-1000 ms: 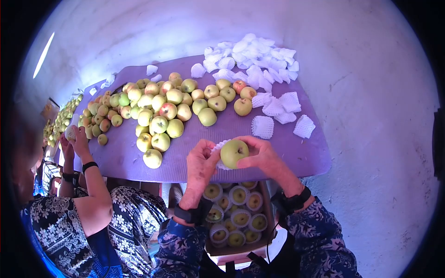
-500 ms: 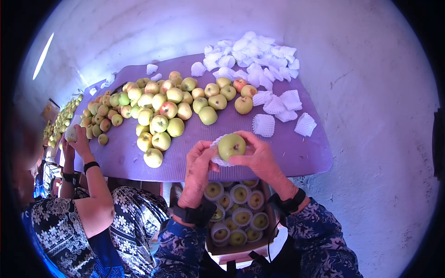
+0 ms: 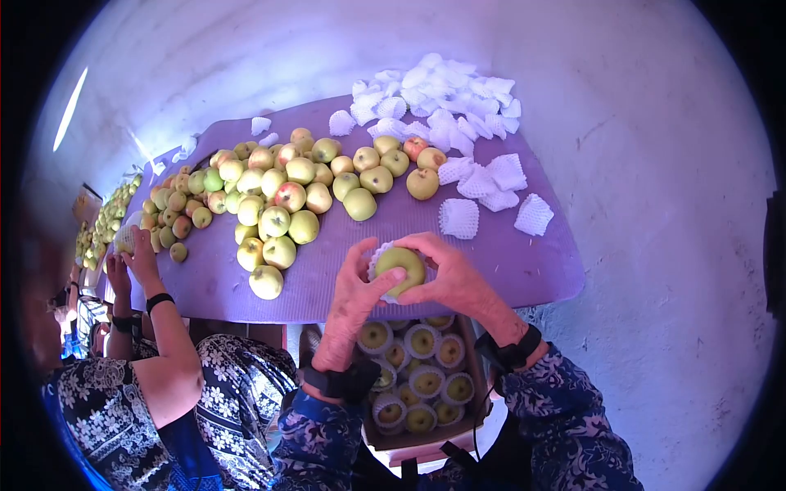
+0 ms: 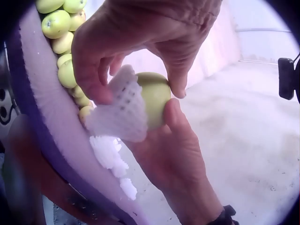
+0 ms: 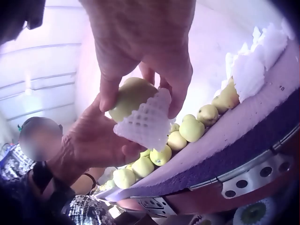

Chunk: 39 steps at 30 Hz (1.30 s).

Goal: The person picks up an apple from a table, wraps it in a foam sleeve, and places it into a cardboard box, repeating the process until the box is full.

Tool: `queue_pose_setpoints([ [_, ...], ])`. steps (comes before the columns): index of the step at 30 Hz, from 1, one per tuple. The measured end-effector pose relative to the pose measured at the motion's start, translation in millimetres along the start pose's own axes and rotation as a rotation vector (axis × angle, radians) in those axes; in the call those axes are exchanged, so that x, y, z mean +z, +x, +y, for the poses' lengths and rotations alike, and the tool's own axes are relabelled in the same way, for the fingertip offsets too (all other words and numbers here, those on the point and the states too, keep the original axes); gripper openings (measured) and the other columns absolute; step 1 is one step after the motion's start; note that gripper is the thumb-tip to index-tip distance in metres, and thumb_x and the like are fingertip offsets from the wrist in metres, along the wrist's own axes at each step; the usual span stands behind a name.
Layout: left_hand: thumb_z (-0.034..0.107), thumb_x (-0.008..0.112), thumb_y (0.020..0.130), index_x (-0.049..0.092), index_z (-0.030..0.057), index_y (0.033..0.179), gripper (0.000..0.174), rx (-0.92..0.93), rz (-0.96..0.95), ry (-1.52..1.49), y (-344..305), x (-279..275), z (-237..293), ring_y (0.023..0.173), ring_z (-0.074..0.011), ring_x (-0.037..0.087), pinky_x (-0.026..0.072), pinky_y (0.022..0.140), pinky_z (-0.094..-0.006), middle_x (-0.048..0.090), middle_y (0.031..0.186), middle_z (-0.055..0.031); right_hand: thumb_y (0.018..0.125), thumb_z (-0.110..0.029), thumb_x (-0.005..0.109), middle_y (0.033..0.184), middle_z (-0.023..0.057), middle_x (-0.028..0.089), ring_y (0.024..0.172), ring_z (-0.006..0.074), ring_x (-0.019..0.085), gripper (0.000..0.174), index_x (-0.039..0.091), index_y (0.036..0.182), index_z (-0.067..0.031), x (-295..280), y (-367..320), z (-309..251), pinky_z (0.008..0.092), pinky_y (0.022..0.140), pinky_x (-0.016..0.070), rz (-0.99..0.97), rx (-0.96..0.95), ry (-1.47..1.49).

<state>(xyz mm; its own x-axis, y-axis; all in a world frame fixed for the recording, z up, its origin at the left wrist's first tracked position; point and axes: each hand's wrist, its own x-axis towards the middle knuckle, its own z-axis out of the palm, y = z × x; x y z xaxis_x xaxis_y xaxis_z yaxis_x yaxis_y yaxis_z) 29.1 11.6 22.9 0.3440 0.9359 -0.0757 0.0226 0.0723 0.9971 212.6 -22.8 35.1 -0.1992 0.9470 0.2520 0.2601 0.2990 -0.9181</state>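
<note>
A green apple (image 3: 399, 270) sits partly inside a white foam net (image 4: 123, 112), held between both hands above the table's front edge. My left hand (image 3: 354, 288) curls its fingers round the net, and its thumb lies across the apple's face. From the other side my right hand (image 3: 455, 282) grips the apple and net with thumb and fingers. In the right wrist view the bare upper part of the apple (image 5: 133, 96) sticks out of the net, whose loose end hangs below.
Many loose apples (image 3: 278, 221) are heaped on the purple-covered table (image 3: 352, 262). White foam nets (image 3: 442, 94) pile up at the back right, with several nearer. Below the front edge stands a box (image 3: 468, 430) of netted apples. At left another person's hand (image 3: 144, 260) holds an apple.
The left thumb has moved onto the apple's face, and the apple has turned and sits further into the net. Both hands have stayed over the table's front edge.
</note>
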Motion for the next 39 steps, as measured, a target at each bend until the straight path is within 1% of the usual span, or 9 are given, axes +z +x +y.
queue_pose_setpoints([
  [6, 0.021, 0.069, 0.081, 0.045, 0.0027, 0.133, 0.060, -0.056, -0.059, -0.208, -3, -6, 4, 0.098, -0.0196, 0.062, 0.0539, 0.072, -0.0302, 0.059, 0.115, -0.0106, 0.083, -0.010, 0.069, 0.125, 0.0089, 0.053, 0.115, 0.0169, 0.053, 0.050, 0.051, 0.128, -0.0005, -1, 4, 22, 0.0315, 0.098, 0.0444, 0.010, 0.081, 0.612],
  [9, 0.018, 0.066, 0.083, 0.046, 0.0016, 0.131, 0.055, -0.056, -0.049, -0.380, -2, -5, 1, 0.102, -0.0211, 0.061, 0.0545, 0.079, -0.0332, 0.058, 0.117, -0.0110, 0.091, -0.014, 0.061, 0.121, 0.0084, 0.057, 0.110, 0.0148, 0.056, 0.037, 0.054, 0.125, 0.0004, 4, 5, 34, 0.0299, 0.095, 0.0465, 0.226, 0.304, 0.725],
  [15, 0.014, 0.064, 0.084, 0.048, 0.0005, 0.129, 0.050, -0.027, -0.037, -0.427, -2, -8, 0, 0.104, -0.0207, 0.061, 0.0537, 0.083, -0.0348, 0.057, 0.117, -0.0106, 0.093, -0.017, 0.059, 0.103, 0.0058, 0.066, 0.091, 0.0127, 0.063, 0.028, 0.063, 0.112, 0.0027, 4, 3, 28, 0.0268, 0.079, 0.0529, 0.144, 0.251, 0.487],
  [21, 0.012, 0.066, 0.082, 0.051, 0.0013, 0.125, 0.047, -0.015, 0.033, -0.293, -4, 1, -4, 0.101, -0.0191, 0.060, 0.0530, 0.082, -0.0324, 0.057, 0.114, -0.0095, 0.089, -0.010, 0.059, 0.087, 0.0085, 0.069, 0.080, 0.0106, 0.064, 0.020, 0.065, 0.104, 0.0003, 11, 2, 30, 0.0270, 0.072, 0.0518, 0.305, 0.086, -0.183],
  [24, 0.011, 0.066, 0.082, 0.051, 0.0013, 0.124, 0.046, -0.017, 0.033, -0.295, -3, 4, -8, 0.101, -0.0187, 0.060, 0.0530, 0.082, -0.0319, 0.057, 0.113, -0.0093, 0.087, -0.007, 0.057, 0.083, 0.0100, 0.068, 0.077, 0.0101, 0.064, 0.019, 0.065, 0.103, -0.0013, 10, 2, 28, 0.0270, 0.070, 0.0510, 0.337, 0.069, -0.260],
  [27, 0.011, 0.066, 0.082, 0.051, 0.0014, 0.123, 0.045, -0.023, 0.022, -0.292, -3, 6, -9, 0.100, -0.0187, 0.060, 0.0534, 0.080, -0.0319, 0.057, 0.112, -0.0093, 0.085, -0.005, 0.056, 0.083, 0.0075, 0.068, 0.075, 0.0095, 0.062, 0.018, 0.066, 0.099, 0.0004, 9, 4, 33, 0.0256, 0.069, 0.0498, 0.412, 0.073, -0.160],
  [30, 0.011, 0.066, 0.081, 0.051, 0.0015, 0.123, 0.046, -0.027, 0.010, -0.310, -4, 7, -8, 0.099, -0.0186, 0.060, 0.0538, 0.079, -0.0319, 0.057, 0.112, -0.0093, 0.082, -0.001, 0.053, 0.078, 0.0068, 0.067, 0.071, 0.0120, 0.062, 0.017, 0.066, 0.094, 0.0017, 7, 4, 30, 0.0267, 0.067, 0.0496, 0.484, 0.082, 0.178],
  [33, 0.013, 0.067, 0.080, 0.050, 0.0018, 0.123, 0.047, -0.015, 0.010, -0.304, -4, 8, -8, 0.099, -0.0185, 0.060, 0.0537, 0.078, -0.0315, 0.057, 0.112, -0.0094, 0.081, 0.000, 0.053, 0.079, 0.0021, 0.065, 0.074, 0.0070, 0.058, 0.017, 0.066, 0.092, 0.0018, 5, 3, 26, 0.0231, 0.068, 0.0480, 0.461, 0.100, 0.401],
  [39, 0.012, 0.070, 0.078, 0.050, 0.0026, 0.123, 0.050, 0.024, 0.036, -0.237, -4, 10, -7, 0.098, -0.0174, 0.059, 0.0511, 0.080, -0.0298, 0.058, 0.111, -0.0093, 0.081, -0.004, 0.057, 0.096, 0.0060, 0.065, 0.090, 0.0131, 0.060, 0.027, 0.063, 0.107, -0.0008, 1, -3, 19, 0.0275, 0.081, 0.0477, 0.310, 0.119, 0.361],
])
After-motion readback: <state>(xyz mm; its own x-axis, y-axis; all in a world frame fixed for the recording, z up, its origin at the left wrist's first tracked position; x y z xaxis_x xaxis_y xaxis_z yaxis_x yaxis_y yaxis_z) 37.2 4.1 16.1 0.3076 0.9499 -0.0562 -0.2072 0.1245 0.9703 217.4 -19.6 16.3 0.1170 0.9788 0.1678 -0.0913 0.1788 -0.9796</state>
